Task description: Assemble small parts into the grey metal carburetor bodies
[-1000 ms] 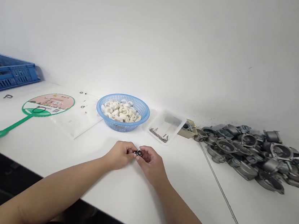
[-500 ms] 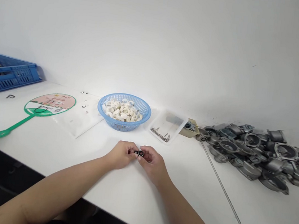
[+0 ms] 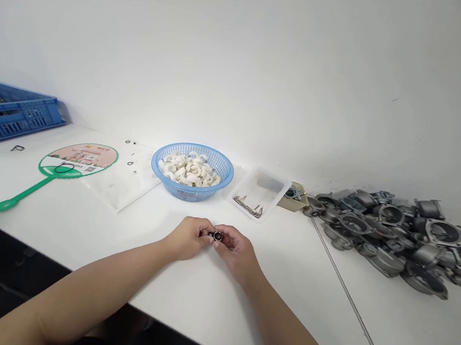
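Note:
Just above the white table, my left hand (image 3: 191, 239) and my right hand (image 3: 236, 251) meet at the fingertips around a small black part with a round metal-rimmed end (image 3: 217, 236). The left fingers pinch its dark left side, while the right thumb and forefinger close on the ring end. Much of the part is covered by my fingers, so its exact kind does not show. Beyond the hands stands a blue mesh basket (image 3: 189, 192) holding white plastic pieces (image 3: 191, 169). To its right, a clear tray (image 3: 273, 192) contains several thin metal pins (image 3: 247, 205).
A heap of grey metal castings (image 3: 390, 237) covers the right side, near a table seam (image 3: 351, 299). A small beige box (image 3: 293, 203) sits beside the heap. At left are a green-handled fan (image 3: 21, 195), a plastic bag (image 3: 116, 192), small black rings (image 3: 130, 163) and a blue crate (image 3: 18, 121).
The view has shifted very slightly. Both hands keep their grip on the small black part with hardly any visible movement.

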Motion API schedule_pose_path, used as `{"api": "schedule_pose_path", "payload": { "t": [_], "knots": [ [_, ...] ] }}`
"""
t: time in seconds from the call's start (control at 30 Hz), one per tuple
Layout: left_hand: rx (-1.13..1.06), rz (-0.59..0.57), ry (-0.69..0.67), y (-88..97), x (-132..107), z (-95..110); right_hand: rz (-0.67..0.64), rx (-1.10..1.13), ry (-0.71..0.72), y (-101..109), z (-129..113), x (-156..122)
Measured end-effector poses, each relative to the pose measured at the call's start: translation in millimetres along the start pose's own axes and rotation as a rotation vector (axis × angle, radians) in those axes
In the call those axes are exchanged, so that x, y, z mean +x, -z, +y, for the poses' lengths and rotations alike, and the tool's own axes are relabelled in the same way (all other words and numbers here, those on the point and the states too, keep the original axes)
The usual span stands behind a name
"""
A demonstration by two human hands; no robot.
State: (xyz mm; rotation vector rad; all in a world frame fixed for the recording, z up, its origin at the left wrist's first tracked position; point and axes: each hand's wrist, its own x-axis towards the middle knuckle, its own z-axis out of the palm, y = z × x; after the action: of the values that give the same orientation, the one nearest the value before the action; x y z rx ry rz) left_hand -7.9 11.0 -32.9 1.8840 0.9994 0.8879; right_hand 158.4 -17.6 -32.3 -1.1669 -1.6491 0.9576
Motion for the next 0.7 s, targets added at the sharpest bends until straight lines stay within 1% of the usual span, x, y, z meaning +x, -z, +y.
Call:
{"api": "schedule_pose_path", "payload": {
  "t": [0.2, 0.3, 0.43, 0.57, 0.7],
  "knots": [
    [0.016, 0.004, 0.003, 0.2, 0.8, -0.7, 0.062, -0.034, -0.021, -0.2, 6.1, 0.3],
    [0.022, 0.002, 0.003, 0.3, 0.7, -0.7, 0.060, -0.043, -0.025, 0.3, 7.7, 0.2],
    [0.030, -0.005, -0.006, 0.5, 0.3, 0.2, 0.045, -0.046, -0.016, 0.1, 1.2, -1.0],
    [0.034, -0.008, -0.013, 0.3, 0.2, 0.2, 0.060, -0.019, -0.007, -1.3, -7.1, -2.8],
    [0.034, -0.007, -0.009, -0.2, -0.2, -0.9, 0.084, -0.024, -0.005, -1.7, -7.0, -3.2]
  ]
}}
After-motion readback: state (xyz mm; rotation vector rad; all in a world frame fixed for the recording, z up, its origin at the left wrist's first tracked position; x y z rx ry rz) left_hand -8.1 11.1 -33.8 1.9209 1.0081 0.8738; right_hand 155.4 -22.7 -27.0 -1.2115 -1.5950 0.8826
